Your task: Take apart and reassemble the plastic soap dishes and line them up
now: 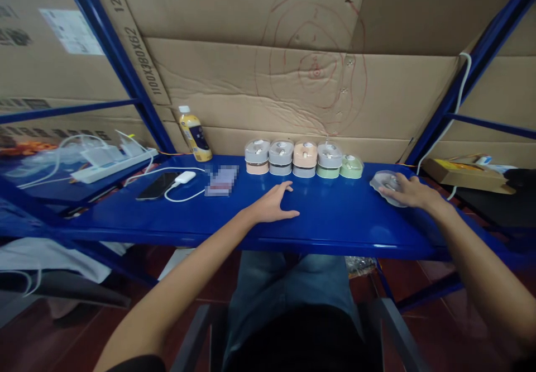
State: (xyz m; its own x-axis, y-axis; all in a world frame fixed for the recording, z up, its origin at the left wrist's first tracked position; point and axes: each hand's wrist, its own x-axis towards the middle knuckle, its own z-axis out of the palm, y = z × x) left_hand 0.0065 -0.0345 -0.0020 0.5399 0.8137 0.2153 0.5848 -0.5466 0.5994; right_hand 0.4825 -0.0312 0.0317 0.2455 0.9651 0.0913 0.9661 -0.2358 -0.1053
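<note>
My left hand [274,203] is held over the blue tabletop with nothing in it, thumb and fingers spread apart, just in front of the row of small boxes. Those boxes have clear domed lids and coloured bases; most stand stacked in pairs, such as the peach box [304,154] on top of a grey one. A single green box [352,166] ends the row on the right. Over on the right side, my right hand [412,191] has its fingers on a clear plastic cover [383,181] lying on the table, partly hidden beneath them.
A yellow drink bottle [195,134], a dark phone [157,186], a white charger [185,177] with cable and a blurred card [221,181] are at the left. Cardboard [234,70] backs the blue table [326,221]. An open carton [467,176] sits beyond the right frame post.
</note>
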